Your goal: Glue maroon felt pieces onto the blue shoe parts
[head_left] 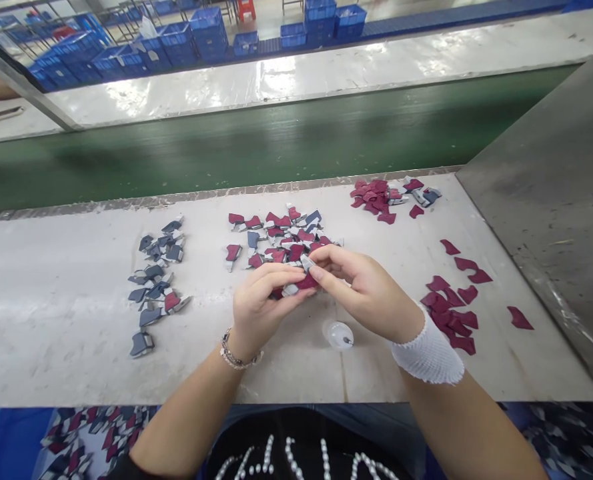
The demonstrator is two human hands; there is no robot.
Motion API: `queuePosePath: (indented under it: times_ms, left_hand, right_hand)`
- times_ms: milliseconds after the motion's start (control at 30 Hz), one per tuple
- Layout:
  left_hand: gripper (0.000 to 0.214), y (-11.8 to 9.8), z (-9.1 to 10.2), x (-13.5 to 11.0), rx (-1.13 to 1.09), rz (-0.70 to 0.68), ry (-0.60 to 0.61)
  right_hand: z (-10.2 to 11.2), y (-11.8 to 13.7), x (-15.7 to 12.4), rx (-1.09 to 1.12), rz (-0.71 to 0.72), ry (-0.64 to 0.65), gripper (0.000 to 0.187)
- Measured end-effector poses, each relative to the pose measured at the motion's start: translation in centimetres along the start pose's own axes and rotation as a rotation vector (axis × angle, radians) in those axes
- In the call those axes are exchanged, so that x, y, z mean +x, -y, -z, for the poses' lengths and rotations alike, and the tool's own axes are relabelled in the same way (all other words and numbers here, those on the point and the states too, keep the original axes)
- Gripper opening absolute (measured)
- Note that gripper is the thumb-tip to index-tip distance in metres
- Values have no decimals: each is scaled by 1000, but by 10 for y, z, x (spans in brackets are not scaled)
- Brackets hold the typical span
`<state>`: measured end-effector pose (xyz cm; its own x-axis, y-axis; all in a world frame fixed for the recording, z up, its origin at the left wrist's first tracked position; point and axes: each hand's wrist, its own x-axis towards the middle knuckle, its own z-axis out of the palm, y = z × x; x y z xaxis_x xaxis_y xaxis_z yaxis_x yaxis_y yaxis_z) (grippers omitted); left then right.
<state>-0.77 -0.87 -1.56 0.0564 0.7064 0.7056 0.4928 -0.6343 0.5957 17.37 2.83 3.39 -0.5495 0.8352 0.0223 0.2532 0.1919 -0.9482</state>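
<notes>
Both hands meet over the middle of the white table. My left hand (266, 300) is closed on a small maroon-and-grey plastic part (307, 281). The thumb and fingers of my right hand (359, 287) pinch a light grey piece (307, 263) against it; my fingers hide how the two join. Just beyond lies a pile of maroon, navy and grey parts (279, 243). Below my right hand stands a small clear bottle (339, 335) with a thin dark tip.
Navy-and-grey parts (159, 287) lie at left. Loose maroon pieces (449, 313) spread at right, with another heap (373, 197) behind. A metal panel (551, 200) borders the right side. Beyond runs a green conveyor belt (256, 143). A blue bin (11, 440) sits below left.
</notes>
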Motion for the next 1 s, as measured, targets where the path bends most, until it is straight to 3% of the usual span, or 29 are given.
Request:
queuePosePath:
  times_ms: [300,500,600,733,900,1000]
  left_hand:
    - [24,-3,-5,-1,-6,-17,-37]
    - [27,-1,-5,-4,-88,38,-91]
    - [33,-1,-5,-5,-278,244,-12]
    - [39,-5,-3,-3,-536,589,205]
    - [18,-9,4,1,-354,598,305]
    - [18,-11,8,3,-387,635,318]
  right_hand:
    - [-16,2,-1,-200,37,-119,15]
    - [-5,2,-3,-187,45,7,15]
    - [2,1,-3,-256,64,28,13]
    - [6,-2,-3,-348,122,54,10]
    - [7,-5,-5,-429,142,110,14]
    - [7,-3,-7,-483,185,141,17]
